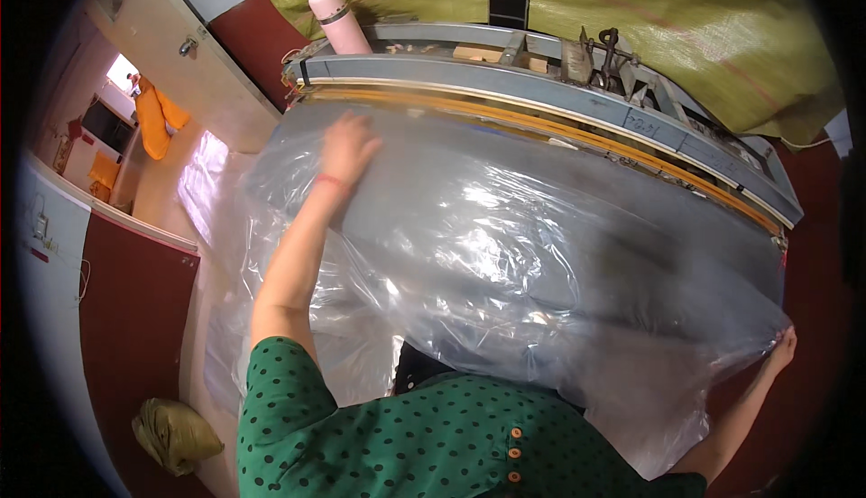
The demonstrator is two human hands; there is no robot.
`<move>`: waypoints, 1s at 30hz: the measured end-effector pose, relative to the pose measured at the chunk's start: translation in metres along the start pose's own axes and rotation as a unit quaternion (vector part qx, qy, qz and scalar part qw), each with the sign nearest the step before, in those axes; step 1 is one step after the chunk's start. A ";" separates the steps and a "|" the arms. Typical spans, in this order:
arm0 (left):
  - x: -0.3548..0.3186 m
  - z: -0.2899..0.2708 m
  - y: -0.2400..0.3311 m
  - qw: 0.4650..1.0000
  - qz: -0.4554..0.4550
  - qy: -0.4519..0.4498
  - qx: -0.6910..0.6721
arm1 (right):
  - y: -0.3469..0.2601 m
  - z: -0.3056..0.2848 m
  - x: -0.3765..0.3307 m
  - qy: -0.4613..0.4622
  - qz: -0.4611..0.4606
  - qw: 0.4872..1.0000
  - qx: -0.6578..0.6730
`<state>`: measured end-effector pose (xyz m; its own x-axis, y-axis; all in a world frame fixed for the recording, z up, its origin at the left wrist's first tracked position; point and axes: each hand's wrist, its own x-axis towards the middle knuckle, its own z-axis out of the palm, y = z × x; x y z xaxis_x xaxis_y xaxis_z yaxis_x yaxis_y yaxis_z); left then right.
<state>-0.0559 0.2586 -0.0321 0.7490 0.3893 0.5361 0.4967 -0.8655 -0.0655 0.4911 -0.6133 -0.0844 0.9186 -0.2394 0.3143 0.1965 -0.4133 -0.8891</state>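
Note:
A large sheet of clear plastic film (pixel 487 245) lies spread over the grey worktop and hangs down over its near side. My left hand (pixel 347 148) is on the film at the far left, fingers apart and slightly blurred, with a red band round the wrist. At the far right, my right hand (pixel 785 346) pinches the corner edge of the film and stretches it out. Wrinkles and bright reflections run across the film's middle. Behind it stretches a long grey metal bar (pixel 541 85), with an orange strip (pixel 541 126) along its near side.
A pink flask (pixel 339 20) stands behind the bar's left end. Against the green-yellow cover (pixel 631 11) leans a dark phone (pixel 508 2). Metal clamp hardware (pixel 610 60) sits behind the bar. A tied sack (pixel 177 435) lies low at the left, near an open door (pixel 180 38).

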 end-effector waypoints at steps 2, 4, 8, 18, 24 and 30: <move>0.013 -0.004 0.016 0.998 -0.055 -0.006 -0.026 | -0.007 -0.022 -0.008 0.007 0.046 0.991 0.122; 0.018 -0.003 0.020 0.992 -0.112 -0.014 -0.048 | -0.014 -0.034 -0.020 0.008 0.055 0.990 0.133; 0.015 -0.002 0.011 0.990 -0.099 -0.072 -0.068 | -0.013 -0.039 -0.020 0.002 0.034 0.990 0.136; 0.031 0.032 -0.049 0.860 -0.320 0.227 -0.327 | -0.088 0.128 -0.013 0.173 -0.241 0.924 -0.240; 0.032 0.101 -0.119 0.845 -0.325 0.207 -0.372 | -0.104 0.228 -0.022 0.068 -0.157 0.983 -0.062; 0.051 0.114 -0.127 0.798 -0.310 0.183 -0.483 | -0.101 0.237 -0.008 0.046 -0.089 0.994 0.041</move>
<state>-0.0308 0.4242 -0.0928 0.2247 0.8725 0.4338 0.0202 -0.4493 0.8932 0.5456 -0.3617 -0.0761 0.8323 -0.2502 0.4946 0.3833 -0.3848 -0.8397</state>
